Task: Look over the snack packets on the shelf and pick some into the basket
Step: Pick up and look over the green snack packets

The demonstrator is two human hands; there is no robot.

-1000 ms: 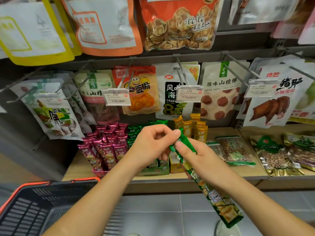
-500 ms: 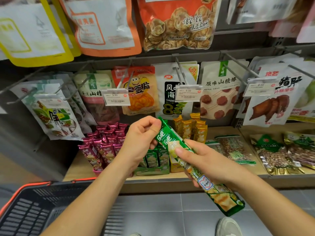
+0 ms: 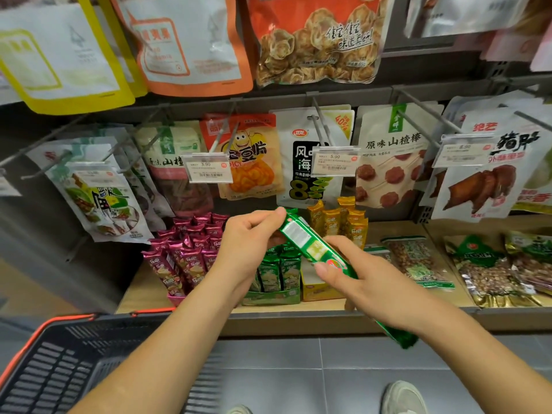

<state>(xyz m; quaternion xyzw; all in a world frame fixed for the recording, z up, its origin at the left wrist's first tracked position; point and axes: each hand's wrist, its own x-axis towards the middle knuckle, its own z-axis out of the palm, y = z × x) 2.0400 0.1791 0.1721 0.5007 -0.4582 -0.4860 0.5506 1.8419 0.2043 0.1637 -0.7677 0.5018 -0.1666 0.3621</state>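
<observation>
You hold the long green foil snack packet (image 3: pixel 307 242) slantwise in front of the wooden shelf (image 3: pixel 140 294), just above the matching green packets standing in their display box (image 3: pixel 274 279). Your left hand (image 3: pixel 248 249) pinches its upper end between thumb and fingertips. Your right hand (image 3: pixel 370 285) wraps its middle, thumb on the printed face, and the lower end pokes out beneath your wrist.

The packet looks light and thin, with slick foil and probably brittle contents. Take it lightly by the sealed ends rather than squeezing the belly.

The black slatted plastic basket with the orange rim (image 3: pixel 59 360) sits low to your left, well apart from the packet. The way down to it looks free. Mind the shelf's front edge, and the metal hanging pegs (image 3: pixel 418 112) above.
</observation>
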